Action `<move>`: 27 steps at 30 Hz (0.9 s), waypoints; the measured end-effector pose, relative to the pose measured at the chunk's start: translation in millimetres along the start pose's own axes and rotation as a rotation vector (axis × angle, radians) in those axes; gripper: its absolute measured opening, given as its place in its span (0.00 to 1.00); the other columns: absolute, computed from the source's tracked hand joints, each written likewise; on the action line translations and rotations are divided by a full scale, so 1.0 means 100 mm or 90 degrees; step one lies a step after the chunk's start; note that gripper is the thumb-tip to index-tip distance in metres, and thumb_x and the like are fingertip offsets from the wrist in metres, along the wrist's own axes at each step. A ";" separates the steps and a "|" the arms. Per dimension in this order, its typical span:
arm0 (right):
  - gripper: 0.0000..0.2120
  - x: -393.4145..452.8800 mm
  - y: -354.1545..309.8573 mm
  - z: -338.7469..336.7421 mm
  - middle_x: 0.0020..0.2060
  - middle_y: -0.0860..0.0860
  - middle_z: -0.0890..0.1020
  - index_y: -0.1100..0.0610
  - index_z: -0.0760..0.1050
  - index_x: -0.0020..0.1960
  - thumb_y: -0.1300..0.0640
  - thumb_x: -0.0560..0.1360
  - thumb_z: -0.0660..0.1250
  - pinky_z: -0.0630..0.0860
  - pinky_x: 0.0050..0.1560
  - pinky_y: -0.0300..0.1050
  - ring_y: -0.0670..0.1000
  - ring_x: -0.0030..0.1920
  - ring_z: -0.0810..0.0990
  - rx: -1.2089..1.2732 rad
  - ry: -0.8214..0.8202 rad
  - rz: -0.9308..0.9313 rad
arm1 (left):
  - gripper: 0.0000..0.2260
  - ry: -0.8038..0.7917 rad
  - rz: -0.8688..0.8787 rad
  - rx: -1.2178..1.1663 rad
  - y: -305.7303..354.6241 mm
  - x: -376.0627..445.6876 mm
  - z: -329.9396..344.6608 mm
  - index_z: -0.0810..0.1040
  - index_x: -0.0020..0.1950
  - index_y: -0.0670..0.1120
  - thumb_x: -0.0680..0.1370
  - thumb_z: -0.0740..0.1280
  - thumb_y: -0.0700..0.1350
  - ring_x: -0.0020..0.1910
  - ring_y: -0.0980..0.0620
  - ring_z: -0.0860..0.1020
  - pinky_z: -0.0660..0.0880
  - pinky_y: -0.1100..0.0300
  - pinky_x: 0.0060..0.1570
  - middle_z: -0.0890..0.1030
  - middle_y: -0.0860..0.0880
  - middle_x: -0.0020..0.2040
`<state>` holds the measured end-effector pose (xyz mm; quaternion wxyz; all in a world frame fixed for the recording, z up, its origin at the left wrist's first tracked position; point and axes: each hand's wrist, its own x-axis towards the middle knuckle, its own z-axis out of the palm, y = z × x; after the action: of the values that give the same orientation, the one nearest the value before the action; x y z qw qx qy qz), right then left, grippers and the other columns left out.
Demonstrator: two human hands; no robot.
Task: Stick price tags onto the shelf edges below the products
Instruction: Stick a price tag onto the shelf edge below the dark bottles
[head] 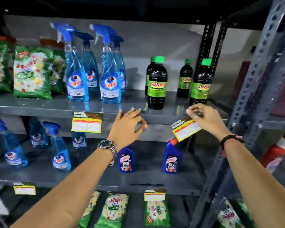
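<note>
Grey shelving (pixel 59 111) ahead. Left hand (pixel 127 126) open, fingertips touching shelf edge (pixel 161 118). Right hand (pixel 204 119) pinching price tag (pixel 185 130), tilted, just below dark bottles (pixel 157 83). Risks: crooked sticking, adhesive catching fingers.

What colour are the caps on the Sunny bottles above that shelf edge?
Bright green caps on dark Sunny bottles, clearest in the head view.
</note>
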<state>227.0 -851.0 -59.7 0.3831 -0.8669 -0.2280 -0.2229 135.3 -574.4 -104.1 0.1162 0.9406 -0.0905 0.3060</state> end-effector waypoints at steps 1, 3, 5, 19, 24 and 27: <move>0.08 -0.01 0.04 -0.01 0.41 0.50 0.83 0.55 0.79 0.49 0.51 0.74 0.69 0.69 0.41 0.24 0.47 0.44 0.81 -0.009 -0.025 -0.008 | 0.13 -0.009 0.008 0.018 0.11 0.05 0.08 0.78 0.55 0.55 0.78 0.59 0.58 0.76 0.50 0.59 0.49 0.40 0.74 0.66 0.51 0.75; 0.09 -0.02 0.11 -0.05 0.42 0.48 0.83 0.53 0.78 0.50 0.49 0.74 0.69 0.72 0.46 0.32 0.45 0.46 0.80 -0.015 -0.046 -0.022 | 0.14 -0.017 0.010 0.047 0.31 0.14 0.21 0.79 0.55 0.56 0.77 0.58 0.60 0.76 0.49 0.58 0.45 0.37 0.73 0.65 0.51 0.75; 0.08 -0.03 0.16 -0.08 0.43 0.48 0.83 0.54 0.77 0.50 0.52 0.74 0.69 0.69 0.43 0.24 0.43 0.47 0.80 -0.003 -0.058 -0.043 | 0.14 -0.015 -0.001 0.049 0.45 0.23 0.31 0.79 0.53 0.57 0.77 0.60 0.60 0.76 0.49 0.57 0.42 0.35 0.72 0.64 0.51 0.76; 0.06 -0.05 0.22 -0.09 0.33 0.48 0.81 0.47 0.68 0.43 0.56 0.77 0.62 0.68 0.37 0.42 0.51 0.39 0.76 -0.013 -0.063 -0.043 | 0.08 0.033 -0.043 -0.033 0.74 0.51 0.37 0.76 0.49 0.53 0.79 0.60 0.54 0.53 0.49 0.80 0.58 0.30 0.66 0.83 0.53 0.53; 0.06 -0.07 0.20 -0.13 0.42 0.47 0.85 0.48 0.69 0.42 0.55 0.76 0.64 0.68 0.41 0.42 0.49 0.47 0.79 0.015 -0.099 -0.028 | 0.07 -0.012 -0.026 -0.070 0.73 0.54 0.25 0.76 0.48 0.51 0.79 0.62 0.52 0.51 0.50 0.80 0.59 0.29 0.63 0.84 0.53 0.51; 0.04 -0.10 0.22 -0.14 0.58 0.44 0.82 0.53 0.76 0.40 0.57 0.72 0.70 0.67 0.56 0.40 0.43 0.59 0.77 0.028 -0.146 -0.005 | 0.07 -0.052 -0.017 -0.067 0.68 0.50 0.27 0.77 0.45 0.51 0.77 0.65 0.53 0.69 0.50 0.71 0.54 0.29 0.67 0.75 0.57 0.68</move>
<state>228.3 -877.2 -68.7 0.3725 -0.8773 -0.2785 -0.1185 173.8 -652.1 -84.3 0.1657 0.9460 -0.0989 0.2605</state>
